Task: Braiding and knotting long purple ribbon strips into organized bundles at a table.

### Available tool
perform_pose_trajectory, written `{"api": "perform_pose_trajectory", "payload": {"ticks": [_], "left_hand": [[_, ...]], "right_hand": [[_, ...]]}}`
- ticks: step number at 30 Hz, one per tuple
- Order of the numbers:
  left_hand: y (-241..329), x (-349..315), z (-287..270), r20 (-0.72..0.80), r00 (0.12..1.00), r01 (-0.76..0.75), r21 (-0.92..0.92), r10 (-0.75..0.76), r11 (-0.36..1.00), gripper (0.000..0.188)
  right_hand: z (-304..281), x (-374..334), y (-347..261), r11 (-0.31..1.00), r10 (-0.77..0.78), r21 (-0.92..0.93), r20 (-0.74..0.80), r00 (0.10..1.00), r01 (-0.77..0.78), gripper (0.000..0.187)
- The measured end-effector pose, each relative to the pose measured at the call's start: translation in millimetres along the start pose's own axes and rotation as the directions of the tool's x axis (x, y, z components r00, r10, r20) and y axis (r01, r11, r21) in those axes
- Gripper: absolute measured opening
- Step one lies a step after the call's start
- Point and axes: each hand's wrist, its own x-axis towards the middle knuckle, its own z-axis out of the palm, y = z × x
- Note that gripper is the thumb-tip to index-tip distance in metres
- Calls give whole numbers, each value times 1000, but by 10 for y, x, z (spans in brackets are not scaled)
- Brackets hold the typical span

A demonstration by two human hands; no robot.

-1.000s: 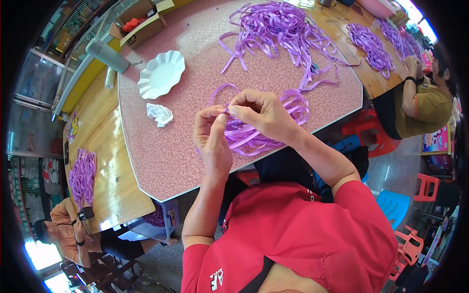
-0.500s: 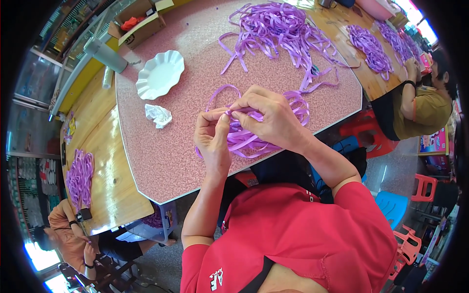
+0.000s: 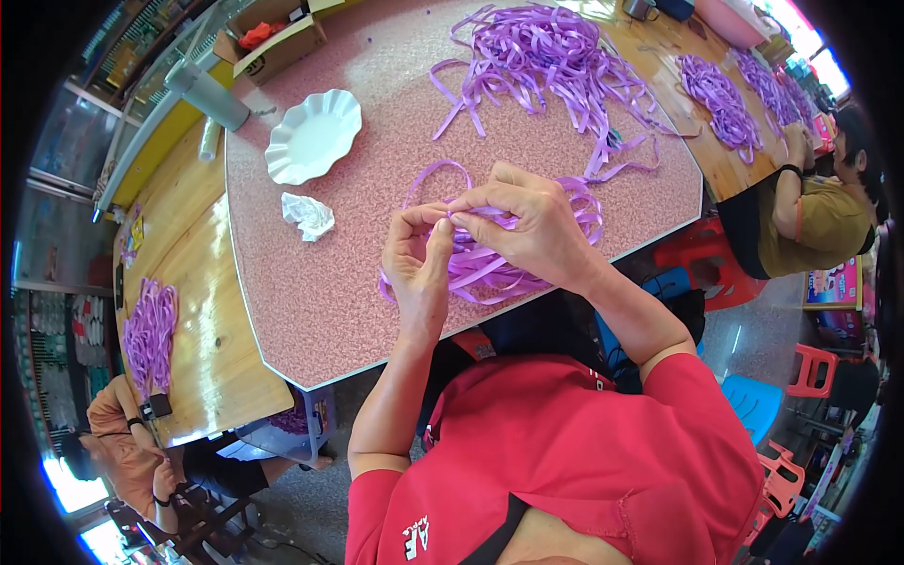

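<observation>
Purple satin-like ribbon, a short bit of a narrow strip (image 3: 449, 214), sits between the fingertips of the bare left hand (image 3: 419, 271) and the bare right hand (image 3: 535, 224), which meet tip to tip over the pink speckled tabletop (image 3: 325, 301). Each grip is narrow, thumb against forefinger; whether the bit is folded or knotted is too small to tell. Under and beside the right hand lies a loose, looped bundle of purple ribbon (image 3: 485, 271), close to the table's near edge, and farther off spreads a larger tangled heap of purple ribbon (image 3: 537, 47). With so little caught in the pinch, the slick strip could slip free if either thumb eased, or twist if the two hands pulled unevenly. Trailing strands of the far heap come down near the bundle; whether they touch cannot be told, but a tug could snarl the two. A wrist dragged nearward might also sweep loops over the edge. Well apart to the left, the white scalloped plate (image 3: 313, 137) and crumpled white tissue (image 3: 308, 217) seem unlikely to interfere.
</observation>
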Motion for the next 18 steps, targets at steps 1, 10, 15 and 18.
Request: {"api": "perform_pose_trajectory", "payload": {"ticks": [1,10,15,18], "left_hand": [[-4,-1,-8,10,1000,-1,21,1,1000,9],[51,-18,35,26,997,-78,138,75,987,13],[86,-13,-4,98,961,-275,406,257,872,17],[78,22,-19,165,908,-410,537,385,737,22]], "right_hand": [[-8,-3,4,1000,14,22,9,1000,-14,20],[-95,-12,38,996,81,40,75,994,-85,17],[-112,-23,32,989,117,76,104,988,-125,18],[-104,-35,44,990,105,85,104,989,-114,18]]}}
